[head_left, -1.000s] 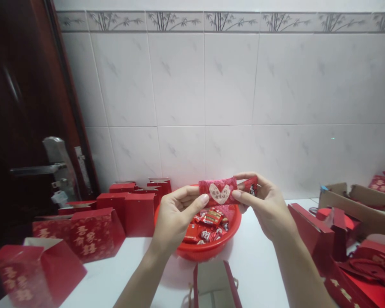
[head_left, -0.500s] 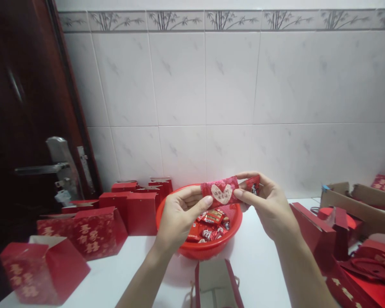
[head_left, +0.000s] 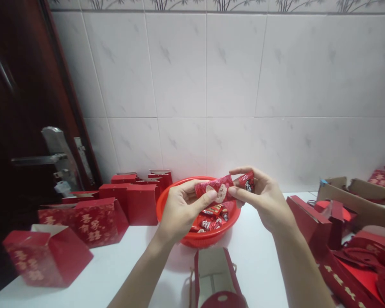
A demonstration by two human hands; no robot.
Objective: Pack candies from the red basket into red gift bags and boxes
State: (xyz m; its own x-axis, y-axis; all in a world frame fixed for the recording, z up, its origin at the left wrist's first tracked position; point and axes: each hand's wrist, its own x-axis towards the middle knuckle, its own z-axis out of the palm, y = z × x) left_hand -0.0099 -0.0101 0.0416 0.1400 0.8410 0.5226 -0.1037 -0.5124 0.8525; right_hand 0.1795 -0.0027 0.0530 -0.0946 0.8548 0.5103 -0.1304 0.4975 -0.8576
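Pink-red packet [head_left: 220, 187], partly behind left hand [head_left: 180, 210]

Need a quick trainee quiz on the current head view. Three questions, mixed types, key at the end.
1. True or false: the left hand and the right hand both touch the pink-and-red wrapped packet with a pale heart print.

2. Multiple choice: what lies in the round, bright red plastic basket?
A) Bundles of keys
B) Small, mostly red wrapped pieces
C) White ceramic cups

3. Short answer: which stands nearer the camera, the basket or the open red cardboard box with a pale interior?

Key: 1. True. 2. B. 3. The open box.
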